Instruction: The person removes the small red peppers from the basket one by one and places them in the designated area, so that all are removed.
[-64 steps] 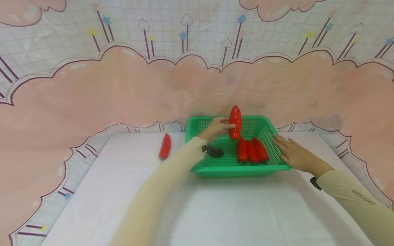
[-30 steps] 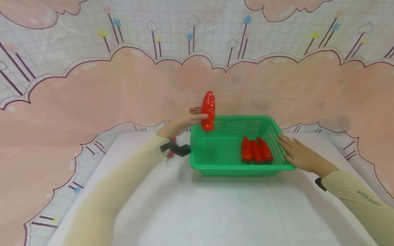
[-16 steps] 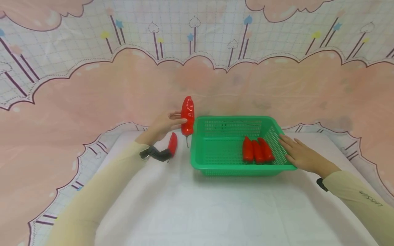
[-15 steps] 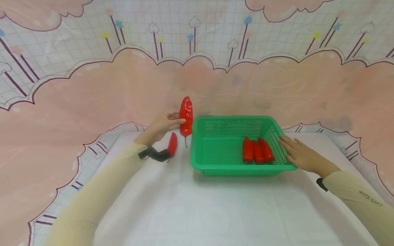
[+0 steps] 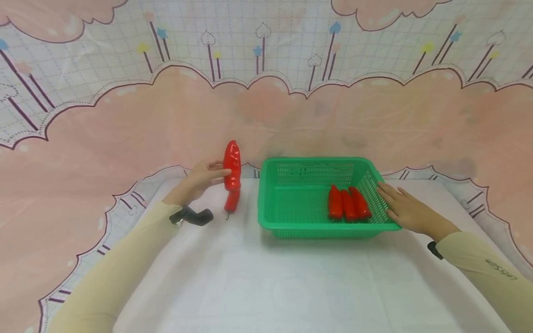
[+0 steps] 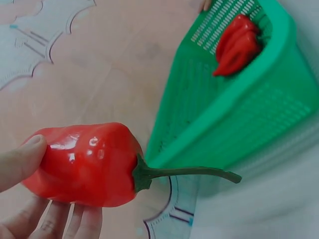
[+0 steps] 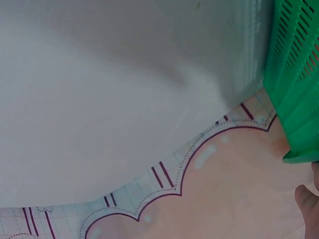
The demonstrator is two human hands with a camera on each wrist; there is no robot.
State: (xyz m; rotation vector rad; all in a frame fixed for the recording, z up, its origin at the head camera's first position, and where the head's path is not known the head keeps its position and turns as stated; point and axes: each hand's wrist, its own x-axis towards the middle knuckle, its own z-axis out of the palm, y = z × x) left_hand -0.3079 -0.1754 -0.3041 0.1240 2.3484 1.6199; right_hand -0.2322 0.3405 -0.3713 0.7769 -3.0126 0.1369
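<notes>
My left hand grips a red pepper between thumb and fingers, left of the green basket. In the left wrist view this pepper shows a green stem, with the thumb on one side and fingers on the other. A second red pepper lies on the table just below it in the head view, its upper end hidden behind the held one. Inside the green basket three red peppers lie side by side at the right end. My right hand rests with straight fingers on the basket's right rim.
A white cloth covers the table in front of the basket and to its left. Behind rises a pink and white patterned backdrop, close to the table's far edge.
My left hand has carried the pepper out from over the basket, leftward and then lower, to above the pepper on the table. The right hand stays on the rim.
</notes>
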